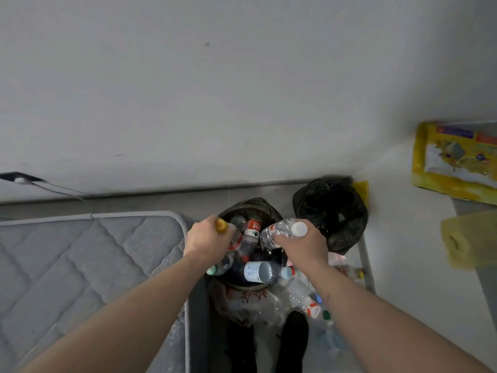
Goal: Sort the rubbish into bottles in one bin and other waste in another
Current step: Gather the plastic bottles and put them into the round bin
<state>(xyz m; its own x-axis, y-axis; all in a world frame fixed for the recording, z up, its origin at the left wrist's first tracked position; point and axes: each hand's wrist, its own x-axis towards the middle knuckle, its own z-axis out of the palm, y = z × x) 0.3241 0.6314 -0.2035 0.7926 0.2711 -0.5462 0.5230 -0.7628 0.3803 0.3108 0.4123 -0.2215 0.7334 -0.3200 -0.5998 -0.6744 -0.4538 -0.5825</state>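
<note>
- The left hand [208, 239] hides most of its bottle [233, 238]; only the yellow cap and a bit of red label show.
- The pile of waste [301, 300] on the floor beneath the right forearm is blurred; clear bottles and a plastic bag can be made out there, little else.
- A grey quilted mattress [80, 259] lies at left, a pale wall [215, 90] runs behind, and a yellow packet [454, 162] sits at far right.
- The near bin [250, 208], black-lined, holds several bottles; a second black-bagged bin [330, 211] stands just right of it, in the corner.
- Both arms reach forward over the near bin: the left hand grips the yellow-capped bottle, and the right hand [304, 247] grips a clear white-capped bottle [282, 231].
</note>
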